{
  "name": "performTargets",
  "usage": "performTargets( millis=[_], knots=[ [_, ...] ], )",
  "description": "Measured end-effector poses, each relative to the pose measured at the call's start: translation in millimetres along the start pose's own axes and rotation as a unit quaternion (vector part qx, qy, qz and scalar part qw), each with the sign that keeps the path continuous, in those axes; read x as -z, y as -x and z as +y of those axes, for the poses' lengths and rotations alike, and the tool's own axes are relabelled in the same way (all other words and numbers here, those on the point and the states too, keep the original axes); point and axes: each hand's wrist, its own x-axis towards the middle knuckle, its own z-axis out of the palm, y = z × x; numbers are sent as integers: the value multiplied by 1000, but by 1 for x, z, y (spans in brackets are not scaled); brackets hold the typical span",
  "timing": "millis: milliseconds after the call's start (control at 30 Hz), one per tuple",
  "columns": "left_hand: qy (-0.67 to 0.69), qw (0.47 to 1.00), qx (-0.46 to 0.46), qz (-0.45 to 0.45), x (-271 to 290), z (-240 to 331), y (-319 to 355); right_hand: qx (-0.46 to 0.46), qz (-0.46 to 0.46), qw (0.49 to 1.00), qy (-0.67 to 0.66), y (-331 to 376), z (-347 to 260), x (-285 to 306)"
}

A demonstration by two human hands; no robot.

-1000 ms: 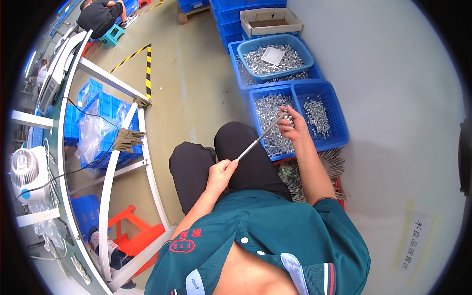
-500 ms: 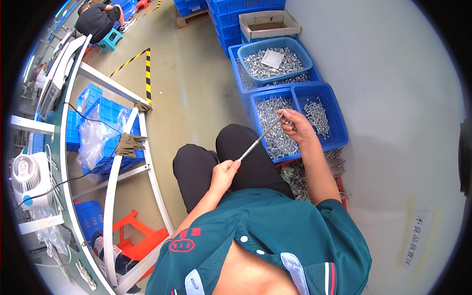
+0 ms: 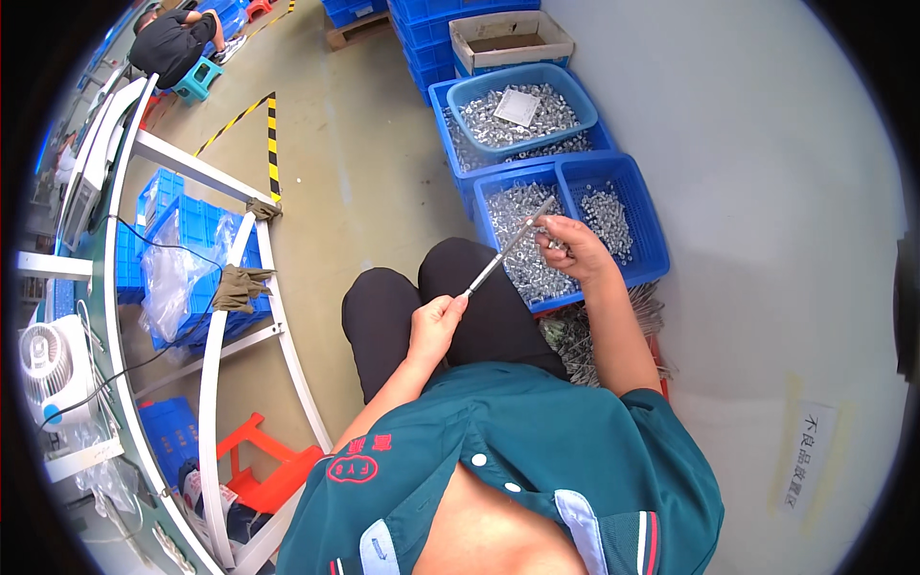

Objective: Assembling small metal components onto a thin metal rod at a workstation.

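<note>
Little has moved since the earlier frames: both hands keep the same grip on the rod, with the right hand's end sitting a touch farther over the crate.

Grey floor (image 3: 364, 172) fills the upper left, pale wall (image 3: 767, 240) the right. White curved frame (image 3: 216, 364) runs along 9 o'clock, with blue bins (image 3: 168, 225) and a clear plastic bag (image 3: 172, 283) behind it. Another person (image 3: 172, 43) crouches at 11 o'clock. A small white fan (image 3: 43, 369) sits at 8 o'clock, an orange stool (image 3: 264, 470) at 7.

Divided blue crate (image 3: 637, 254) at 1 o'clock holds small silver metal parts (image 3: 522, 249) in both compartments. Beyond it at 12, a round blue basin (image 3: 522, 105) of the same parts sits on another crate, a cardboard box (image 3: 513, 38) behind it.

Thin metal rod (image 3: 505, 251) slants from centre up toward 1 o'clock, above the knees and the crate's left compartment. Left hand (image 3: 433, 326) is closed around the rod's lower end, thumb on top. Right hand (image 3: 572, 247) pinches the upper end with its fingertips, fingers curled, over the crate.
</note>
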Motion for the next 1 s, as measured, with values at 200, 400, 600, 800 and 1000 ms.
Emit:
performTargets(
  millis=[200, 400, 600, 800, 1000],
  knots=[
    [-7, 1000, -15, 4, 3, -6, -1, -8, 42, 986, -158, -10, 4, 18],
    [-48, 999, -18, 10, 10, -14, 2, 30, 43, 980, -192, -19, 6, 12],
    [-70, 997, -24, 15, 12, -14, 5, 9, 7, 968, -251, -24, 6, 19],
    [-86, 996, -26, 22, 12, -13, 5, -4, 1, 971, -239, -20, -1, 14],
    [-99, 994, -28, 25, 13, -9, 7, -47, 26, 984, -172, -19, -13, 10]
  ],
)
